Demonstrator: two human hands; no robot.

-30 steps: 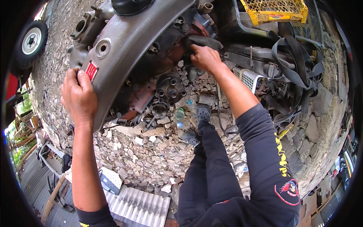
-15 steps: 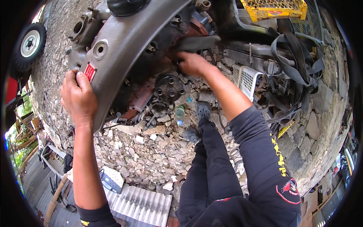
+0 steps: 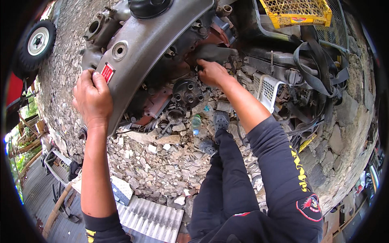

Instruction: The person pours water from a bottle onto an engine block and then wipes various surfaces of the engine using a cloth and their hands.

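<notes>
A long grey metal cover [image 3: 142,48] with a red label and a round opening lies along an engine with reddish parts [image 3: 156,105]. My left hand [image 3: 92,95] is closed round the cover's near-left edge, thumb on top beside the label. My right hand [image 3: 212,73] has curled fingers among the engine's parts, just below a dark elongated piece [image 3: 214,52]; whatever its fingertips hold is hidden. A black round cap with several posts [image 3: 187,94] sits below-left of it, and a dark metal manifold [image 3: 97,34] is beyond the cover.
Yellow crate [image 3: 296,16], white plastic basket [image 3: 267,97], tangled grey straps [image 3: 314,69] and metal parts lie at right. A plastic bottle [image 3: 196,123] lies on rubble by my feet. A wheel [image 3: 39,40] is at upper left; corrugated sheets [image 3: 150,218] lie lower left.
My right hand has moved down and left from the dark piece, then slightly back up, now just below it. My left hand stays on the cover; the view has shifted slightly.
</notes>
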